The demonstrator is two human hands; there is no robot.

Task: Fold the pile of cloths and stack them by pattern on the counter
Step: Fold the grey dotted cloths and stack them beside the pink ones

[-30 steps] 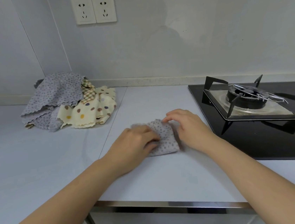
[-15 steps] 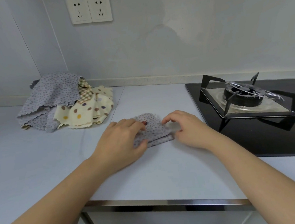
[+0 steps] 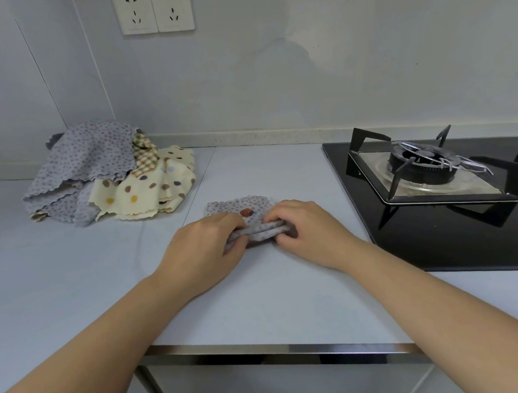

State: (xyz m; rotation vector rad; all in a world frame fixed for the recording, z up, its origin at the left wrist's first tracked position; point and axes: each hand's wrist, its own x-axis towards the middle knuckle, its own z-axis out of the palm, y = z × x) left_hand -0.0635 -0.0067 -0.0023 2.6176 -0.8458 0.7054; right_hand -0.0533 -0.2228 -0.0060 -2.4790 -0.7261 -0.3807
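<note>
L hand (image 3: 205,247) and R hand (image 3: 308,232) are sitting close together, palms down. Each is pinching the folded cloth (image 3: 263,232) btwn curled fingers and thumb. Both forearms are reaching fwd.

Head camera, 1 view, facing forward and down, close above counter (image 3: 67,282)

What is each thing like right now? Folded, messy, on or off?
Small grey dotted cloth: folded, on the white counter.
Left hand: grips its folded edge.
Right hand: grips the same edge.
Pile of grey, cream-spotted and checked cloths: crumpled, unfolded.
Black gas burner: no flame showing.
White wall sockets: nothing plugged in.
</note>
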